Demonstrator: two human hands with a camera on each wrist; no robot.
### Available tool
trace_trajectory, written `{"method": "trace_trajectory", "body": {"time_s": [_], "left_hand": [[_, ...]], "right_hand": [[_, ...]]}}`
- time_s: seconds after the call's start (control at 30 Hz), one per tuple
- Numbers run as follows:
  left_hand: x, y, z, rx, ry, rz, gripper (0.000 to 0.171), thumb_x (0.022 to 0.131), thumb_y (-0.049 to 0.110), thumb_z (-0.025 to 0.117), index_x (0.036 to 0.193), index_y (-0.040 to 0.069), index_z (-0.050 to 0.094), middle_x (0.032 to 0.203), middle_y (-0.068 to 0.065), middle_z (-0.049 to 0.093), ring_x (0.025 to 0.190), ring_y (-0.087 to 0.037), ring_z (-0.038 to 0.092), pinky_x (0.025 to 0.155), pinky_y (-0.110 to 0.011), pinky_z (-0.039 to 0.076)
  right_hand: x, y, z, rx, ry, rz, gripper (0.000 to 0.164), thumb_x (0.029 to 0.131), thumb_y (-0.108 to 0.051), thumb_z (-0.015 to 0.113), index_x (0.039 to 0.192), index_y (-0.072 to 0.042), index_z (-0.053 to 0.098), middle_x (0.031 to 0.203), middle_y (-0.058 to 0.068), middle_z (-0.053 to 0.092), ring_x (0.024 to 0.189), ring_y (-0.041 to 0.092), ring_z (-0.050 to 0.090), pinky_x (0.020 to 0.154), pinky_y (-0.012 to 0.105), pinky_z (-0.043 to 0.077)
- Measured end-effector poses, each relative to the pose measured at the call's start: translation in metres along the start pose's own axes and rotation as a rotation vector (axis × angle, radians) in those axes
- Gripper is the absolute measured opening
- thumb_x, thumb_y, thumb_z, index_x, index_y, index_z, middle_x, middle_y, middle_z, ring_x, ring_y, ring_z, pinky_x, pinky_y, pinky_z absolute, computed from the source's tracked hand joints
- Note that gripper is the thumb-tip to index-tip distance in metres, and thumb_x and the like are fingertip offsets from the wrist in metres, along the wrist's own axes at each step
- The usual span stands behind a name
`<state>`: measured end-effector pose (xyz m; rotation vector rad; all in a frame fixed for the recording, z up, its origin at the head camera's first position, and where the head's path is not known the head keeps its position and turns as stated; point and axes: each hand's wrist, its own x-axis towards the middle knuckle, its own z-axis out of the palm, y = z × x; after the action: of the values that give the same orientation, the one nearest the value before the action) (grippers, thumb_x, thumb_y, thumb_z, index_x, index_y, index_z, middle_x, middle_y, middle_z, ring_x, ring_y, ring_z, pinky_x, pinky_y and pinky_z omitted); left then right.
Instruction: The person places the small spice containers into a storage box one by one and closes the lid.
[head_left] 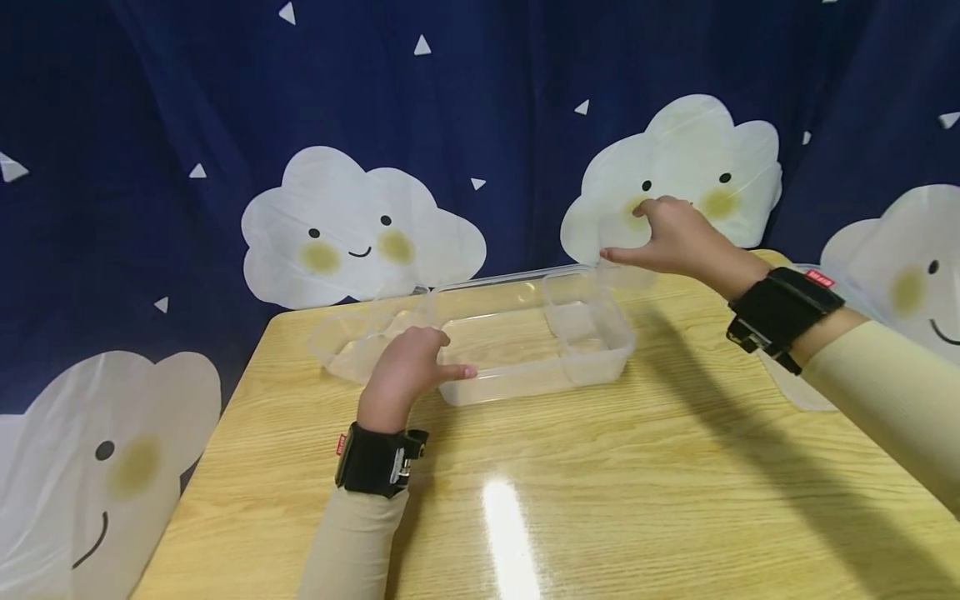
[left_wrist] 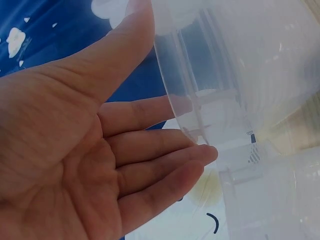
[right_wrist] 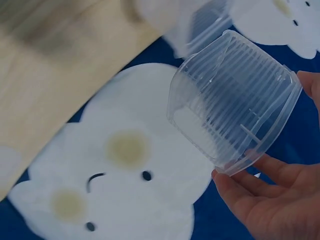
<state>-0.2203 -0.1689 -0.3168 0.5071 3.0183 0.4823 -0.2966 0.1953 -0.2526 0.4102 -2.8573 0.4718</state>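
A clear plastic organizer box (head_left: 517, 385) with compartments at its right end sits toward the back of the wooden table. Beside its left end are smaller clear plastic bins (head_left: 341, 343). My left hand (head_left: 405, 367) is at these bins, its thumb spread toward the box. In the left wrist view its fingers (left_wrist: 150, 145) are nearly straight, with the tips right at a clear plastic rim. My right hand (head_left: 667, 237) pinches a small clear bin with ribbed walls (right_wrist: 235, 100) by its rim, above the right end of the box; the bin hardly shows in the head view.
A dark blue curtain (head_left: 517, 100) with white clouds hangs close behind the table's back edge. On the right, partly behind the right forearm, lies another clear plastic piece (head_left: 797, 387). Bare wood (head_left: 600, 492) stretches across the front of the table.
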Motion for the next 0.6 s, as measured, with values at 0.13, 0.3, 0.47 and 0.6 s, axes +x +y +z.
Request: {"method": "trace_trajectory", "body": {"time_s": [0.13, 0.3, 0.47, 0.6], "left_hand": [[0.0, 0.0, 0.0, 0.014, 0.003, 0.005, 0.065, 0.083, 0.046, 0.082, 0.123, -0.004, 0.069, 0.12, -0.02, 0.07, 0.113, -0.037, 0.066, 0.098, -0.047, 0.052], [0.0, 0.0, 0.001, 0.01, 0.001, -0.002, 0.066, 0.083, 0.046, 0.082, 0.124, -0.004, 0.069, 0.121, -0.02, 0.07, 0.114, -0.037, 0.066, 0.099, -0.047, 0.051], [0.001, -0.001, 0.002, 0.01, -0.003, -0.002, 0.065, 0.083, 0.046, 0.081, 0.123, -0.004, 0.069, 0.121, -0.02, 0.07, 0.112, -0.036, 0.066, 0.098, -0.047, 0.052], [0.002, -0.001, 0.001, 0.021, -0.005, -0.004, 0.065, 0.083, 0.047, 0.081, 0.122, -0.004, 0.07, 0.119, -0.02, 0.071, 0.11, -0.036, 0.067, 0.096, -0.046, 0.053]], "right_hand": [[0.009, -0.024, 0.002, 0.032, -0.015, -0.025, 0.086, 0.085, -0.05, 0.076, 0.132, 0.019, 0.053, 0.13, 0.037, 0.056, 0.121, 0.05, 0.053, 0.101, 0.059, 0.045], [0.02, -0.051, 0.012, 0.041, -0.045, -0.056, 0.083, 0.085, -0.047, 0.077, 0.132, 0.017, 0.054, 0.132, 0.035, 0.056, 0.125, 0.047, 0.052, 0.105, 0.056, 0.044], [0.027, -0.073, 0.026, 0.066, -0.076, -0.076, 0.082, 0.084, -0.049, 0.077, 0.132, 0.014, 0.055, 0.129, 0.03, 0.059, 0.116, 0.04, 0.057, 0.097, 0.05, 0.05], [0.029, -0.088, 0.04, 0.092, -0.082, -0.098, 0.079, 0.083, -0.048, 0.079, 0.128, 0.013, 0.057, 0.117, 0.025, 0.062, 0.099, 0.034, 0.059, 0.081, 0.043, 0.053]]}}
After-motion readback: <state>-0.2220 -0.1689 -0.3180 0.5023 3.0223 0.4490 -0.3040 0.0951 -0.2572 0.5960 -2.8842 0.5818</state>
